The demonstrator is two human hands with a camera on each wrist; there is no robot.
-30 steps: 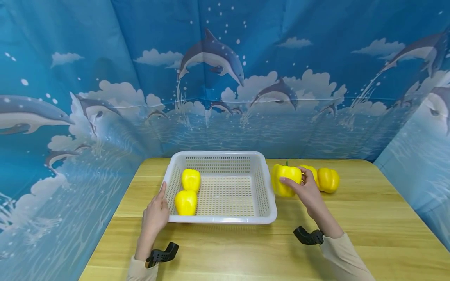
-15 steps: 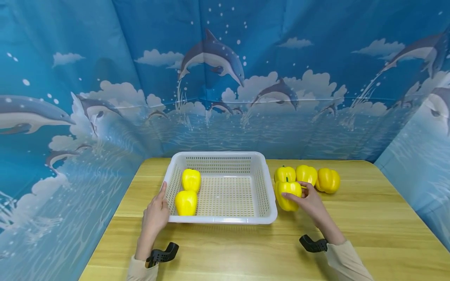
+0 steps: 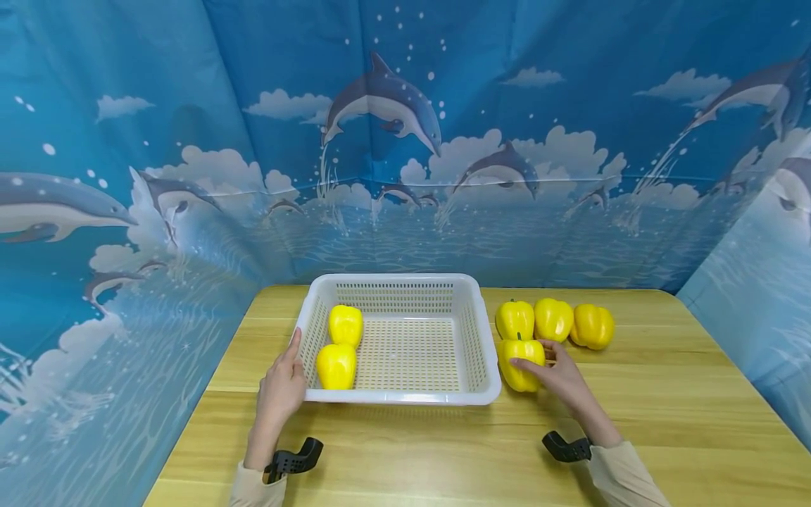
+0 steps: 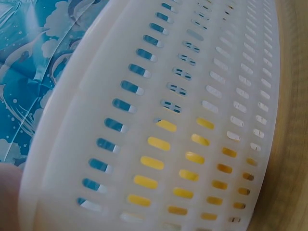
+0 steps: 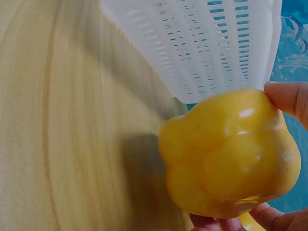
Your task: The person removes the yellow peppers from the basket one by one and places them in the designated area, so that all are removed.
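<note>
My right hand (image 3: 560, 373) grips a yellow bell pepper (image 3: 521, 367) beside the right wall of a white plastic basket (image 3: 467, 399). In the right wrist view, the thumb is on one side of the held bell pepper (image 5: 231, 159) and fingers on the other. Whether it touches the table cannot be told. My left hand (image 3: 281, 384) touches the basket's left rim near the front corner, index finger stretched along it; its other fingers are partly hidden. Inside the basket, at the left, are two yellow bell peppers, a far one (image 3: 345, 325) and a near one (image 3: 336, 366).
Behind the held pepper, a row of yellow bell peppers lies on the wooden table (image 3: 405, 458): a left one (image 3: 514, 321), a middle one (image 3: 553, 320) and a darker right one (image 3: 592, 327). A blue dolphin-print curtain (image 3: 405, 232) hangs behind the table.
My right hand has brought its bell pepper toward the table's front, alongside the basket, uncovering the left pepper of the row. The left hand and basket have stayed put.
</note>
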